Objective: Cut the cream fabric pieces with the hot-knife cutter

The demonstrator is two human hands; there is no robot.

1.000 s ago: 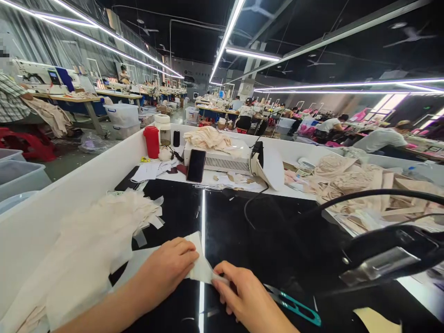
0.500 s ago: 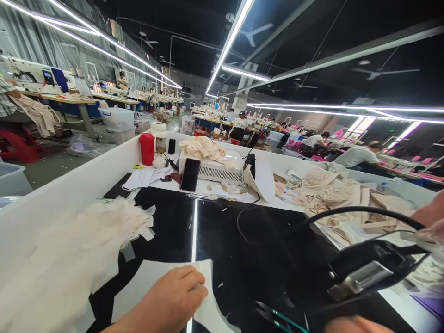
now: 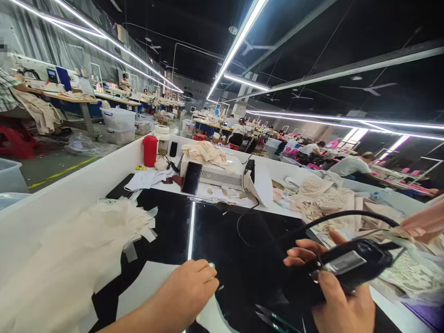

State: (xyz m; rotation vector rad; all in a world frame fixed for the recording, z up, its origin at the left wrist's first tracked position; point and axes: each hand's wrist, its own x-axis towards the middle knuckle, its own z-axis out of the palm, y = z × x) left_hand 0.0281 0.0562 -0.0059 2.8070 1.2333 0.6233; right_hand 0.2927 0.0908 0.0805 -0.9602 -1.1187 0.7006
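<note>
My left hand (image 3: 189,289) lies knuckles-up with curled fingers on a white fabric piece (image 3: 145,289) spread on the black glossy worktop (image 3: 225,240). My right hand (image 3: 338,300) grips the handle of a black electric iron (image 3: 350,266), thumb on its side and fingers wrapped round, held just above the worktop at the lower right. The iron's black cord (image 3: 347,215) arcs up over it. Teal-handled thread snips (image 3: 274,319) lie on the worktop between the two hands.
A heap of cream fabric pieces (image 3: 86,249) lies at the left. A white machine (image 3: 222,173) with a phone (image 3: 192,178) leaning on it and a red cup (image 3: 150,151) stand at the back. More beige pieces (image 3: 329,199) pile at the right; another person's arm (image 3: 425,222) reaches in there.
My right hand left the white piece, moved right and took hold of the iron. My left hand stays pressed on the piece. The view has tilted up slightly.
</note>
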